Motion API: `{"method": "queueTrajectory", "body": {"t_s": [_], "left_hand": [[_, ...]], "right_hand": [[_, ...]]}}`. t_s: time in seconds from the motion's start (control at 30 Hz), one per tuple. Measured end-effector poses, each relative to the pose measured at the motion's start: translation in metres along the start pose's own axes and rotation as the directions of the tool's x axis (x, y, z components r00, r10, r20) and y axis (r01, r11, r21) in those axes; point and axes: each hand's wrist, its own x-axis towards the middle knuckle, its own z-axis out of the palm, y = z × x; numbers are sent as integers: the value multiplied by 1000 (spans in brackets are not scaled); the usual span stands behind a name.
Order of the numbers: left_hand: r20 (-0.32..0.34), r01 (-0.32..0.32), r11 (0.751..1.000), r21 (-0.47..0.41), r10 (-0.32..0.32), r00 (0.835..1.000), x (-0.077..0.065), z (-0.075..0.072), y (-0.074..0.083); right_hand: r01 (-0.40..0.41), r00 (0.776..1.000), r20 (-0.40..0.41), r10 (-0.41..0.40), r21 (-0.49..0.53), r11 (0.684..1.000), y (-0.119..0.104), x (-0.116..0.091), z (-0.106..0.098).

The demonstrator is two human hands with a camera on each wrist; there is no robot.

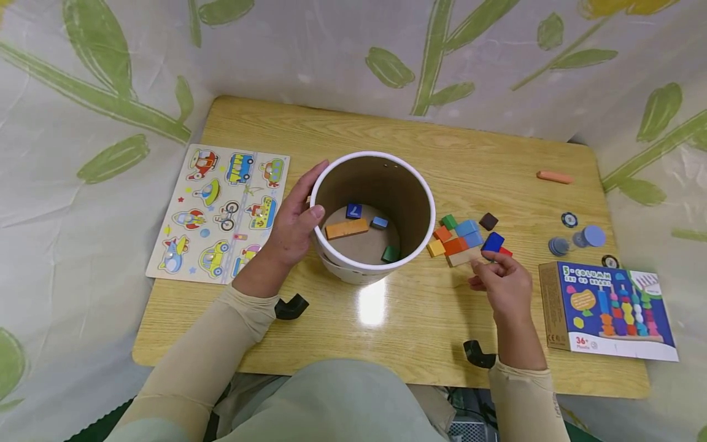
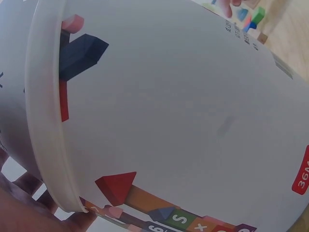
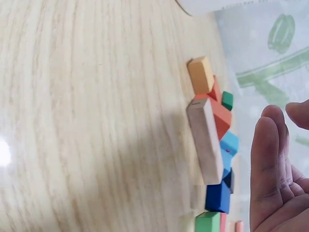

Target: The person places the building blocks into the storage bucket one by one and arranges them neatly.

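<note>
My left hand (image 1: pixel 289 224) grips the near-left rim of a white bucket (image 1: pixel 334 256), its thumb over the edge and its fingers on the outside wall. Inside lie an orange block (image 1: pixel 347 229), a dark blue one (image 1: pixel 354 211), a light blue one (image 1: pixel 378 223) and a green one (image 1: pixel 390 254). Over the pile of coloured wooden blocks right of the bucket is my right hand (image 1: pixel 505 285). In the right wrist view its fingers (image 3: pixel 265 150) are extended and hold nothing. Closest to them are a plain wood block (image 1: pixel 463 256) and a dark blue block (image 1: pixel 493 242).
A picture puzzle board (image 1: pixel 218 212) lies on the left of the wooden table (image 1: pixel 331 331). At the right are a bead-set box (image 1: pixel 613 310), blue round pieces (image 1: pixel 588 237), dark discs (image 1: pixel 569 219) and an orange stick (image 1: pixel 555 177). A patterned curtain (image 1: pixel 320 55) surrounds the table.
</note>
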Motion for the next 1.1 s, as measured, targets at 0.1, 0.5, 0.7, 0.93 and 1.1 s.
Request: {"method": "queueTrajectory", "body": {"t_s": [0.1, 0.5, 0.7, 0.93, 1.1], "left_hand": [[0, 8, 1000, -12, -8, 1000, 0, 0, 1], [14, -2, 999, -38, 2, 1000, 0, 0, 0], [12, 1, 999, -42, 0, 1000, 0, 1, 1], [9, 4, 999, -46, -4, 1000, 0, 1, 2], [11, 6, 999, -49, -5, 1000, 0, 1, 2]], "right_hand": [[2, 1000, -12, -2, -4, 1000, 6, 2, 1], [-54, 997, -54, 46, -167, 985, 30, 16, 4], [-24, 997, -73, 8, -232, 972, 35, 15, 11], [-20, 998, -56, 2, -316, 949, 36, 16, 15], [-45, 998, -55, 25, -405, 913, 35, 18, 17]]}}
